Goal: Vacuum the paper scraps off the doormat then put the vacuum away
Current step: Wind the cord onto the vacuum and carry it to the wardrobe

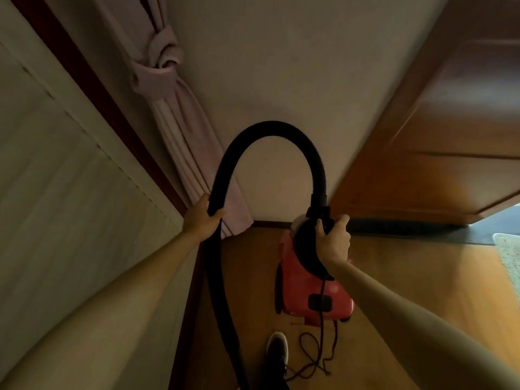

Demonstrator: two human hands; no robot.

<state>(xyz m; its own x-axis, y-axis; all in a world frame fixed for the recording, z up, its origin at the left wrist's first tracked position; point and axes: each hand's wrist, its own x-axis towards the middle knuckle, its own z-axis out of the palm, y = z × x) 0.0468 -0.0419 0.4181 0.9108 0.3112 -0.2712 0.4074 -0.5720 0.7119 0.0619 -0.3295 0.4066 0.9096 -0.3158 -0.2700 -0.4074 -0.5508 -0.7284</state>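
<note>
Left hand gripping black hose, right hand clutching vacuum handle

- Red vacuum body with a black ribbed hose
- Pale pink curtain
- Warm brown wooden floor and door
- Speckled beige doormat
- Black shoe, white-edged

I see a red canister vacuum near the wall, its black ribbed hose arching up from its front and down the left side, cord tangled behind, doormat far right.
</note>
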